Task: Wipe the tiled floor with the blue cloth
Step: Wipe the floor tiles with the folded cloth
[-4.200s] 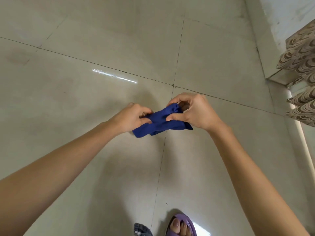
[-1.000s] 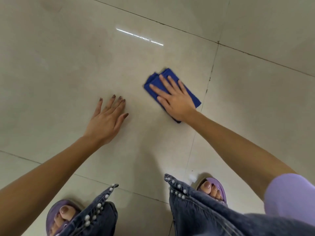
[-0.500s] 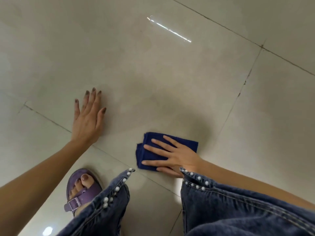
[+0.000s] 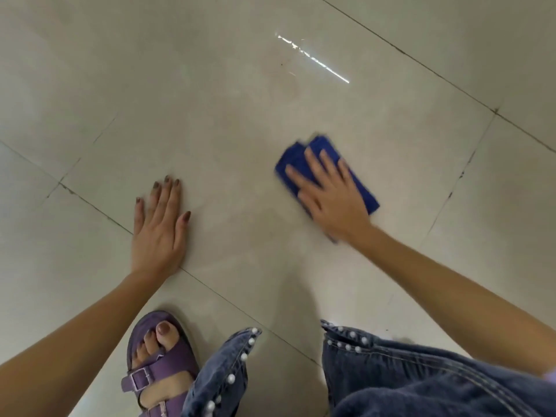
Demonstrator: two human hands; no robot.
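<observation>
Wiping looks underway, not finished: right hand (image 4: pixel 332 194) lies flat with fingers spread, pressing the folded blue cloth (image 4: pixel 326 171) to the tiled floor (image 4: pixel 240 121), left hand (image 4: pixel 159 230) open and braced empty, surrounding tiles apparently left to cover.

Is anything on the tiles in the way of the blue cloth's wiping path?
Nothing visible. The right hand presses flat on the blue cloth, with bare tiled floor around it. The left hand rests flat on the floor, well apart.
</observation>
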